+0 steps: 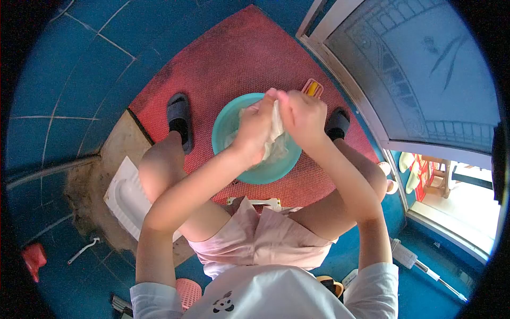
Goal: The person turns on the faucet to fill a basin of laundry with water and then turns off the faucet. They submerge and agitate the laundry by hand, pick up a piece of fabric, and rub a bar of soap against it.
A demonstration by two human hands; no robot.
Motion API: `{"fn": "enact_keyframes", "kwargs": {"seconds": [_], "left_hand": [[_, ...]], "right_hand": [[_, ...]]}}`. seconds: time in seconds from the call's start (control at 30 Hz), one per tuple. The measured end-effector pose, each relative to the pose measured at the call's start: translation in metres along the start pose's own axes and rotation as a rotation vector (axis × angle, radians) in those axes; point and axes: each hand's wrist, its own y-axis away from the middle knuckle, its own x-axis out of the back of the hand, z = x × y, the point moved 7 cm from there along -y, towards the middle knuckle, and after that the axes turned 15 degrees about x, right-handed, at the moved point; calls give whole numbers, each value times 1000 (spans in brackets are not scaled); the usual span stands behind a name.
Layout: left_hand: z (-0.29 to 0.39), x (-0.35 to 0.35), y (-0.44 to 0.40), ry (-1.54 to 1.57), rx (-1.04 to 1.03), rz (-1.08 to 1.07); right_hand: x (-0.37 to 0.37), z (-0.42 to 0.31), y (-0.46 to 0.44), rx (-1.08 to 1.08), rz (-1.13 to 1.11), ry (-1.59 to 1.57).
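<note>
Over a teal basin (222,139) on the red mat, a wet whitish cloth (274,129) is bunched between my hands. My left hand (255,127) wraps round the cloth from the left, fingers closed. Closed like a fist, my right hand (305,117) grips the upper part of the same cloth, and the two hands touch at the thumbs. The cloth hangs down towards the basin. Whitish, cloudy-looking contents show inside the basin, but I cannot make out what they are.
Beyond the basin lies a pink tray with a yellow bar (313,88). The red mat (223,58) covers the floor under my slippers. A white squat toilet (125,194) is at the left. To the right stands a framed glass door (419,74); a long-handled tool (425,268) lies below it.
</note>
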Motion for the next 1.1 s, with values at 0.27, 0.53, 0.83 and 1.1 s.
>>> {"fn": "enact_keyframes", "kwargs": {"seconds": [0.27, 0.53, 0.83, 1.1], "left_hand": [[-9, 10, -12, -29, 47, -81], [-18, 6, 3, -99, 69, 3], [-13, -1, -8, 178, 191, -209], [-11, -1, 4, 69, -18, -178]], "right_hand": [[-5, -14, 4, 38, 6, -66], [-3, -5, 5, -74, 55, -120], [-3, 13, 4, -236, 218, -492], [-21, -17, 11, -208, 106, -431]]}}
